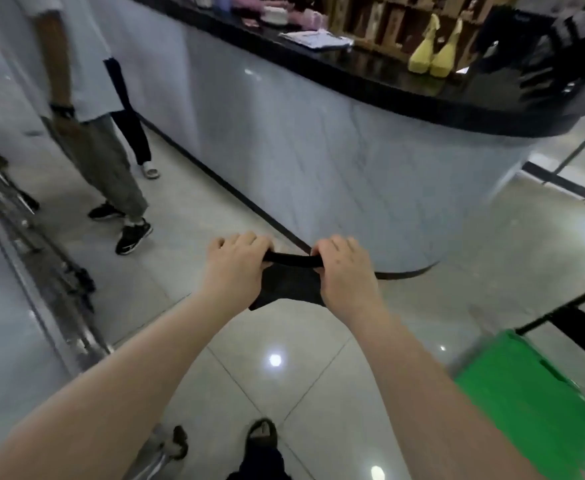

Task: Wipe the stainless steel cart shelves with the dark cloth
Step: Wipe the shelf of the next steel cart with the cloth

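both hands hold the dark cloth [289, 285] up in the air over the tiled floor [284, 375], in the middle of the view. the left hand [235, 268] grips the cloth's left end and the right hand [343, 271] grips its right end. the fingers [248, 242] of each hand are curled over the top edge, so that edge runs as a tight dark band between the two hands. the rest of the cloth hangs bunched below the band, between the wrists. the cloth touches nothing but the hands.

the steel cart [42, 271] is at the left edge, blurred. its metal rails run from the far left toward the near side, and one small wheel [178, 441] shows near the bottom beside the left forearm. the cloth is to the right of the cart and apart from it.

far and to the right stands a curved bench [318, 150] with a pale front and a glossy black top. on that top lie some papers [315, 39] and two yellow things [433, 53] side by side; what they are i cannot tell. another person [90, 109] stands at the far left between cart and bench, in black shoes [133, 237]. a bright green thing [526, 410] sits at the near right. a sandalled foot [261, 434] shows at the bottom.
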A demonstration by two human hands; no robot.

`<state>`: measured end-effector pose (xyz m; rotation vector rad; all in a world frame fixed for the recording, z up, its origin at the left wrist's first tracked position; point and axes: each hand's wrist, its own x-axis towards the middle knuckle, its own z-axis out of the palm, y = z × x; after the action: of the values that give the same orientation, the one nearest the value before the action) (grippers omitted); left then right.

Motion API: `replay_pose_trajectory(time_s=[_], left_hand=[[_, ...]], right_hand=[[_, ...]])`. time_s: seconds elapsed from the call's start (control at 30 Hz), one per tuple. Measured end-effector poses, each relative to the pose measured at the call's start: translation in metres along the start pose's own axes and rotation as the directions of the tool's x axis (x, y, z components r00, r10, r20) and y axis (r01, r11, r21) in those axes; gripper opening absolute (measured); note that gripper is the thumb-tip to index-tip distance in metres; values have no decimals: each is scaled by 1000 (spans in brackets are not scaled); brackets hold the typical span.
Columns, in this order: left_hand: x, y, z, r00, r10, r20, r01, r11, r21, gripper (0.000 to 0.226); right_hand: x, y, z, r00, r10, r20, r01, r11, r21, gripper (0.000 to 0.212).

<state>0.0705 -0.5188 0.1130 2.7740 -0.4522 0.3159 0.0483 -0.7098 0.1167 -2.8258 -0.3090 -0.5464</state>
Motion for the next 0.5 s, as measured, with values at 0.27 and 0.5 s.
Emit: replay_pose_trajectory(time_s=[0.27, 0.5], left_hand=[[106, -94, 10, 957, -287, -31, 285, 956, -70, 19], [167, -160, 21, 852, -511, -109, 510, 859, -43, 13]], right_hand=[[168, -2, 84, 983, -170, 71, 155, 971, 181, 27], [287, -22, 147, 929, -354, 108, 312, 906, 286, 28]])
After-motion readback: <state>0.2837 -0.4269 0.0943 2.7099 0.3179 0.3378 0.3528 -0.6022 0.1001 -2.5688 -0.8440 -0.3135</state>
